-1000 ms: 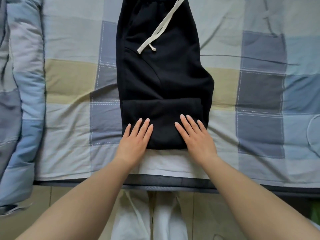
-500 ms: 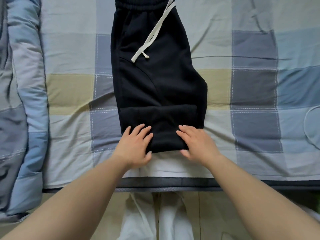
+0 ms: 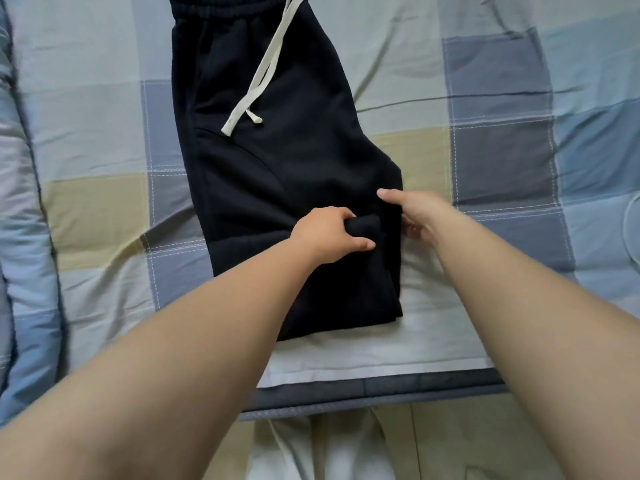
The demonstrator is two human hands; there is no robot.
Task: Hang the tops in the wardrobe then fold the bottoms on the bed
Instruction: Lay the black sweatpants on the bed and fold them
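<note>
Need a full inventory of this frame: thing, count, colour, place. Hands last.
trousers: 1, black, lying on the bed at centre, waistband at the top edge, lower part folded up
drawstring: 1, cream, running from the waistband diagonally down the trousers' front
bed sheet: 1, checked in blue, grey, pale green and beige, covering the bed
quilt: 1, blue and grey, bunched along the left edge
mattress edge: 1, dark grey, along the near side of the bed
floor: beige, bottom of view
own trousers: white, bottom centre
left hand: 1, grips the folded black fabric at centre
right hand: 1, at the trousers' right edge, thumb on top; fingers partly hidden
</note>
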